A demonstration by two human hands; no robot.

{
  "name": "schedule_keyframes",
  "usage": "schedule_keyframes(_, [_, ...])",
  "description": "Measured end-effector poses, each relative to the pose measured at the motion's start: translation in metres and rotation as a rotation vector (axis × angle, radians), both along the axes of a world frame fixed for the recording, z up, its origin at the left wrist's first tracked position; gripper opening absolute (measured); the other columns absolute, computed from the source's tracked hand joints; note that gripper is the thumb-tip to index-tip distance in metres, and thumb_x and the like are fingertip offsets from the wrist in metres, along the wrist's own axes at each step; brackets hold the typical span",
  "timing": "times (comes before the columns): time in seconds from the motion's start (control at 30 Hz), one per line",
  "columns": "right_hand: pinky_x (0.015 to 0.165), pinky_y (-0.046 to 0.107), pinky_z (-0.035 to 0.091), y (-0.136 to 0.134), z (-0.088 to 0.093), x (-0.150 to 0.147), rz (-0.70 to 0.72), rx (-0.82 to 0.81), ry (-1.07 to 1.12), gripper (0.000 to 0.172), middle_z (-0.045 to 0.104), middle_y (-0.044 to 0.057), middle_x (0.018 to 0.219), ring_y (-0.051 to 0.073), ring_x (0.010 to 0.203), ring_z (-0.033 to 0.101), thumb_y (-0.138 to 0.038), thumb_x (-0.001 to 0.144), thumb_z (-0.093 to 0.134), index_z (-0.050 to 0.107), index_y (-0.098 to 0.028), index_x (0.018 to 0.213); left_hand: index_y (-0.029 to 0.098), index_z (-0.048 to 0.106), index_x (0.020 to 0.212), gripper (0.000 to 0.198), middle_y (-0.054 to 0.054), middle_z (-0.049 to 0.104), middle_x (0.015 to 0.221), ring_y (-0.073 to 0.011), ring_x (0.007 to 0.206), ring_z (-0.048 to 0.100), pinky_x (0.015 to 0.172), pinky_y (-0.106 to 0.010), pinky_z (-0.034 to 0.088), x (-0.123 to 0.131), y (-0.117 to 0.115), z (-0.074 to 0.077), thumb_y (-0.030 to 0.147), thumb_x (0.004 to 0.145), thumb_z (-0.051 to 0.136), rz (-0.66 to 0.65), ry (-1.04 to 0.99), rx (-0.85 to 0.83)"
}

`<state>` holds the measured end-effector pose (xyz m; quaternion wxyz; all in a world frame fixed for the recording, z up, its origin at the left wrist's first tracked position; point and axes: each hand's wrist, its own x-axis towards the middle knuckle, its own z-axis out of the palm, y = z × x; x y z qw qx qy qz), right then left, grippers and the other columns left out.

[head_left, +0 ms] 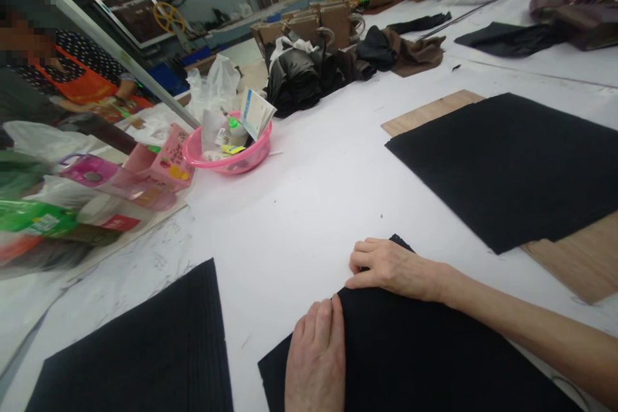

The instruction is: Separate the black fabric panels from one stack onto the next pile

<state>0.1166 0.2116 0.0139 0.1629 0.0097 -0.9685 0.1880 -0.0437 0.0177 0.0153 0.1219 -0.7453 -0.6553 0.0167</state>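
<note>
White table (299, 206) holds my black cloth (425, 354). Left hand (316, 354) presses it flat, fingers open; right hand (391, 267) pinches its corner. I think I'm folding; next needs a neat crease

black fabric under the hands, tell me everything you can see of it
The black fabric piece is a dark, matte, faintly ribbed sheet lying flat on the white table, running off the bottom edge of the view. Its far corner peeks out beyond the right hand, whose fingers curl over it. The left hand rests flat on its left edge.
</note>
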Motion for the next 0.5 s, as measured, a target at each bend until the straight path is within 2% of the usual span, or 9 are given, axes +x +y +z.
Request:
schedule_keyframes(0.33, [0.074,0.032,0.034,-0.001,-0.002,0.003,-0.011,0.008,0.007,0.022,0.057,0.004,0.094,0.017,0.085,0.046,-0.013,0.102,0.047,0.066,-0.022,0.104,0.014,0.046,0.137,0.062,-0.006,0.062,0.107,-0.0203,0.093,0.060,0.077,-0.033,0.055,0.002,0.012,0.017,-0.002,0.077,0.052,-0.012,-0.034,-0.150])
schedule_keyframes(0.43, [0.074,0.032,0.034,0.000,-0.002,0.002,-0.010,0.039,-0.008,0.019,0.057,0.004,0.094,0.018,0.087,0.047,-0.014,0.102,0.049,0.066,-0.022,0.105,0.014,0.047,0.136,0.062,-0.003,0.062,0.098,-0.0194,0.085,0.060,0.071,-0.034,0.056,0.004,0.016,0.016,-0.004,0.077,0.053,-0.012,-0.027,-0.154])
schedule_keyframes(0.5, [0.074,0.032,0.034,0.000,-0.001,0.003,-0.009,0.056,-0.013,0.018,0.057,0.004,0.094,0.018,0.086,0.047,-0.015,0.101,0.050,0.066,-0.022,0.105,0.012,0.051,0.131,0.057,-0.004,0.062,0.099,-0.0198,0.087,0.060,0.073,-0.034,0.056,0.006,0.017,0.012,-0.005,0.077,0.053,-0.010,-0.033,-0.121])
